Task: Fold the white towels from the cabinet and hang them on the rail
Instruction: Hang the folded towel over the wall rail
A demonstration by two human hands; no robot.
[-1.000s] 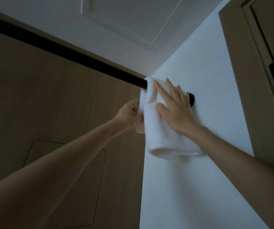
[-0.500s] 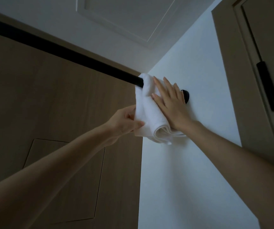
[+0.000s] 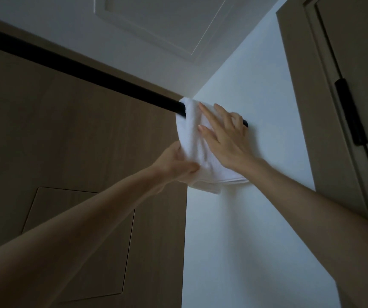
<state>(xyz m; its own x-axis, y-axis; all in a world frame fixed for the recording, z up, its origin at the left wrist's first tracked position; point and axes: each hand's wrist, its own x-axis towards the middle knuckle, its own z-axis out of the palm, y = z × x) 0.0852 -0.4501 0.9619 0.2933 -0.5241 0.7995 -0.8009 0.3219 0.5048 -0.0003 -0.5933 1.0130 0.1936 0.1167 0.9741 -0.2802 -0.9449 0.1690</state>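
Observation:
A folded white towel [image 3: 197, 150] hangs over the right end of a black rail [image 3: 85, 67], close to where the rail meets the white wall. My left hand [image 3: 176, 164] grips the towel's lower left edge, thumb in front and fingers behind the cloth. My right hand [image 3: 225, 134] lies flat on the towel's front with straight, spread fingers, pressing it toward the wall. The rail's end mount [image 3: 245, 123] peeks out behind my right hand.
A wooden panel wall [image 3: 67, 141] with a square access hatch [image 3: 78, 243] runs behind the rail. The white wall [image 3: 245, 230] stands at the right, with a door frame and black hinge [image 3: 350, 112] beyond. The ceiling [image 3: 156, 30] is close above.
My left hand moved from behind the towel's edge to a grip lower on it. The towel's hanging end was drawn up shorter, then dropped a little. My right hand stayed flat on it.

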